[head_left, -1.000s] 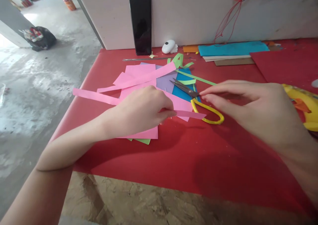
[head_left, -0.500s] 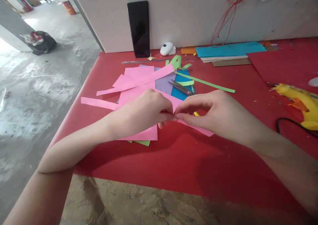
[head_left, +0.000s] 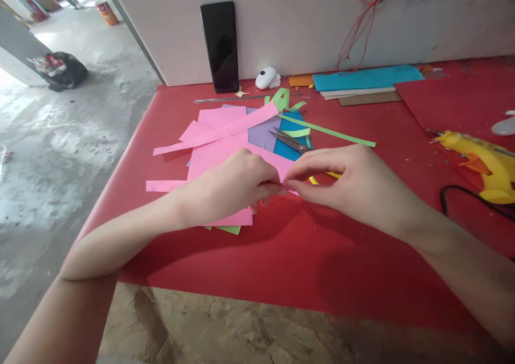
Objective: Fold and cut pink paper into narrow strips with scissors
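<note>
My left hand [head_left: 245,184] and my right hand [head_left: 346,173] meet over the papers, both pinching a narrow pink paper strip [head_left: 167,186]. Its free end sticks out to the left behind my left wrist, and fingers hide most of its middle. Beneath my left hand lies a pink paper sheet [head_left: 219,157] on purple paper [head_left: 261,133] and blue paper [head_left: 295,120]. A second pink strip [head_left: 217,133] lies across the sheets. Dark metal scissors [head_left: 289,140] rest just beyond my right fingers, their yellow handles partly hidden behind that hand.
Curled green strips [head_left: 284,100] and a long green strip [head_left: 333,130] lie behind the scissors. A black phone [head_left: 220,47] leans on the wall beside a small white object [head_left: 267,78]. At right is a yellow glue gun [head_left: 478,157] with its black cord on the red table [head_left: 281,267].
The held pink strip has swung: its left end now lies level, and its right end no longer shows below my right hand. Both hands stay pinched together, while the view has shifted slightly.
</note>
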Demonstrator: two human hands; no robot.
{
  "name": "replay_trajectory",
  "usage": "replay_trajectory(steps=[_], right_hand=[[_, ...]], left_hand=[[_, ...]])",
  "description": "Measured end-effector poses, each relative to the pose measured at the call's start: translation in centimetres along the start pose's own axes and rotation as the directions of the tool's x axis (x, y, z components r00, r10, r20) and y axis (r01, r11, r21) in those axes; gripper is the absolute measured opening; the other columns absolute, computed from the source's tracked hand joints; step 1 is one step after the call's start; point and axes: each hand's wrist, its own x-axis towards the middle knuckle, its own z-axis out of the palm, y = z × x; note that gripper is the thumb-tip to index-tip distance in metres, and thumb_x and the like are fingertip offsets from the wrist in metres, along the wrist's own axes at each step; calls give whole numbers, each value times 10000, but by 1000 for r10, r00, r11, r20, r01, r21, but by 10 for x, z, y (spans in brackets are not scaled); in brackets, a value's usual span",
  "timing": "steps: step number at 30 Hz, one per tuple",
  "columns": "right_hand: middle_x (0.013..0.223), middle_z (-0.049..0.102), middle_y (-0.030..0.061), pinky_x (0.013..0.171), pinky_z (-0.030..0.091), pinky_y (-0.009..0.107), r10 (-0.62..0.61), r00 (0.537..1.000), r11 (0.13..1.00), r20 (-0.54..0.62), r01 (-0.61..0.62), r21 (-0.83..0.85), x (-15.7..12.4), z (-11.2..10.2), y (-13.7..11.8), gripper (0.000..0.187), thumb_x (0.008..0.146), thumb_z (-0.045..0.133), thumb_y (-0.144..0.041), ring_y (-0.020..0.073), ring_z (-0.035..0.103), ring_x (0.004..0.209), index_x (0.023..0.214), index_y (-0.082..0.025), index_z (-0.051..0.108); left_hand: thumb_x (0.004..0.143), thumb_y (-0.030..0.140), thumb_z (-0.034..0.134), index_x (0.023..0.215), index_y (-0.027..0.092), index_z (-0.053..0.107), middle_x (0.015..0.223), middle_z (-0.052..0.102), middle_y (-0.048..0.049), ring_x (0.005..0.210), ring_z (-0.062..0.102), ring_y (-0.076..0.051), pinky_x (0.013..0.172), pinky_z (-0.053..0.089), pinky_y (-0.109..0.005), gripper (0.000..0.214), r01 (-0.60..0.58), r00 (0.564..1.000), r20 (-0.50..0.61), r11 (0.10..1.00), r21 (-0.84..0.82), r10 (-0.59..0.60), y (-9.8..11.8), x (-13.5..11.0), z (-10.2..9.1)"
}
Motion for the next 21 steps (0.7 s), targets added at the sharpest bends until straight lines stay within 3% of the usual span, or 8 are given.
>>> replay_trajectory(steps=[4,8,14,21], right_hand=[[735,734,-9,645,479,247,-9,1000,1000,11,9,7,1,2,-2,146,746,578,-143,131,649,690,686,-199,700],[637,701,-33,559,444,252,38,998,998,44,-36,-43,2,-3,-4,146,730,605,-162,122,611,591,632,-217,697],[517,646,-29,403,341,245,224,973,975,58,-223,-24,3,-19,9,100,676,686,-281,100,500,419,620,-226,747],[566,692,10,484,406,258,385,922,914,-42,-387,-118,-13,-50,41,102,718,720,-272,123,596,520,636,-222,754]], left_hand=[[856,89,592,529,141,603,377,514,68,371,477,-34,401,309,-152,332,5,1000,-2,999,-34,-5,2,0,3],[869,83,570,571,137,633,431,596,57,391,536,-35,434,383,-130,310,-58,998,28,990,-126,61,-1,-1,0],[871,129,594,593,147,653,441,595,71,388,531,-24,437,395,-120,286,-74,997,29,992,-105,77,-5,-4,-14],[861,217,633,598,165,673,439,599,68,377,527,-31,429,401,-131,271,-29,999,-24,992,-120,26,-13,-9,-29]])
